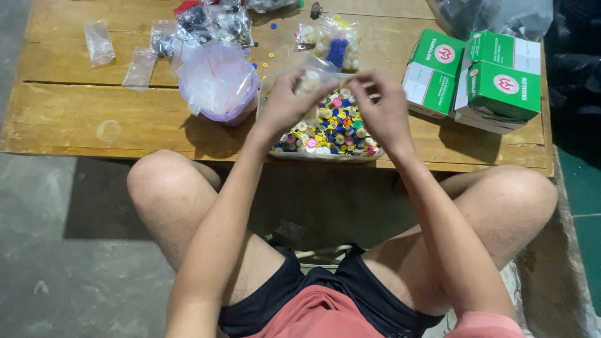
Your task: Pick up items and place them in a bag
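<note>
My left hand (283,100) and my right hand (380,107) are raised together over a shallow tray (325,155) heaped with several small coloured buttons (335,130). Between them they hold a small clear plastic bag (318,74) with pale buttons inside; the left hand pinches its body, the right hand grips its edge near the top. The tray sits at the near edge of a low wooden table (75,112).
A purple tub (233,111) lined with a clear bag stands left of the tray. Filled and empty small bags (99,42) lie at the back. Green and white boxes (501,84) are stacked at the right. My bare knees (164,181) flank the table edge.
</note>
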